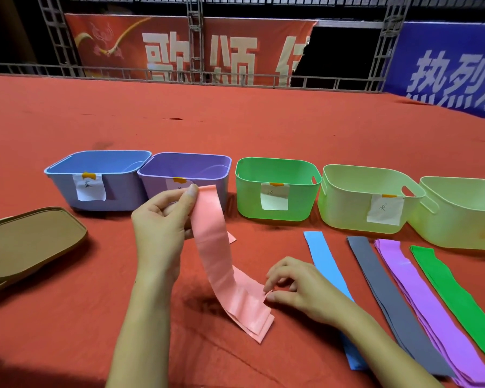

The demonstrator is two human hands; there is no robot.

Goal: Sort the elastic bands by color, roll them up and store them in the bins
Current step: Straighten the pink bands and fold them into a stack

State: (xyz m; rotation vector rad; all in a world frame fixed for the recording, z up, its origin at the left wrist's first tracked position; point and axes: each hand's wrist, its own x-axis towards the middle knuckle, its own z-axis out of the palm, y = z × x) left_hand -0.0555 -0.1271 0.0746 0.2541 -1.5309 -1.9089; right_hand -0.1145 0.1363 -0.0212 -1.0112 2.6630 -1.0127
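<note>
My left hand [163, 222] pinches the top end of a pink elastic band [220, 256] and lifts it off the red cloth. The band's lower end rests on the cloth, where my right hand [294, 289] pinches its edge. To the right, flat strips lie side by side: a blue band [324, 261], a grey band [375, 275], a purple band stack [403, 278] and a green band [443, 278]. Behind stands a row of labelled bins: blue bin [67, 189], purple bin [224, 180], green bin [247, 200], pale green bin [345, 205], another pale bin [459, 219].
A brown lid or tray [25, 242] lies at the left on the red cloth [235, 121]. Metal railing and red and blue banners stand behind the table's far edge.
</note>
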